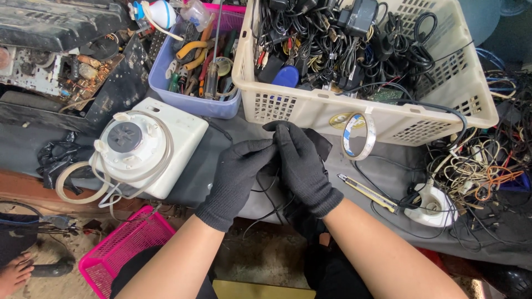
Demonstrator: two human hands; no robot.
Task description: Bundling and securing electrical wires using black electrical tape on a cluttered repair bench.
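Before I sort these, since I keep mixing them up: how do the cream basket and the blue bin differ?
The cream basket is larger, with slotted walls, and holds black cables and adapters. The blue bin is smaller, solid-walled, and holds screwdrivers and pliers. Both are plastic, open-topped, and sit side by side beyond the gloved hands.

My two gloved hands (271, 171), one thin black cable (265, 191) between them, three baskets: one cream (310, 111), one lilac (191, 99), one pink (124, 249), one tape roll (358, 136), one white blender base (147, 147), one utility knife (368, 194).
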